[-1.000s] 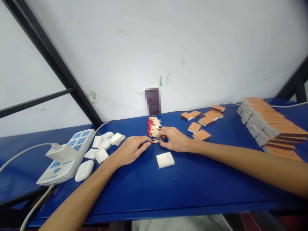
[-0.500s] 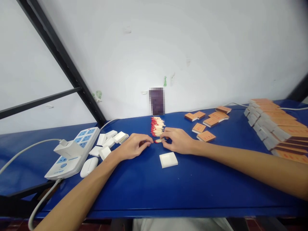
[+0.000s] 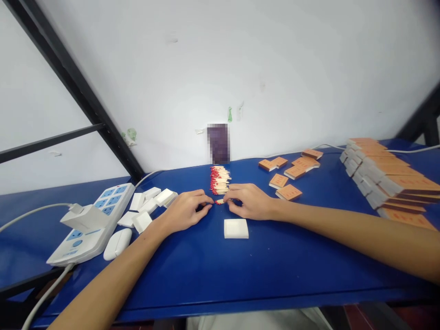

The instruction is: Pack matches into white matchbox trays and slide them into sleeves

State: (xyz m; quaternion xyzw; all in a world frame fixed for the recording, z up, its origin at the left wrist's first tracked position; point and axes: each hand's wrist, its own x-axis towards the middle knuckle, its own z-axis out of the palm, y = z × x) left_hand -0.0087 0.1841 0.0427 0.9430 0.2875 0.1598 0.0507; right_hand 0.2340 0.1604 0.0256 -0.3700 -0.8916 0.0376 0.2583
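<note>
Plain indoor room: home or workroom, unclear which.
A blue tabletop (image 3: 261,270) meets a white wall (image 3: 275,55) at its far edge; a black frame (image 3: 74,87) rises at the far left corner, a power strip (image 3: 118,199) lies along the left edge.

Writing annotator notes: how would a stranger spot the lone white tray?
The blue table spans the view. On it, just below the right hand in the picture, lies a shallow white tray. Unlike the other white trays clustered beside the power strip, it lies alone.
</note>
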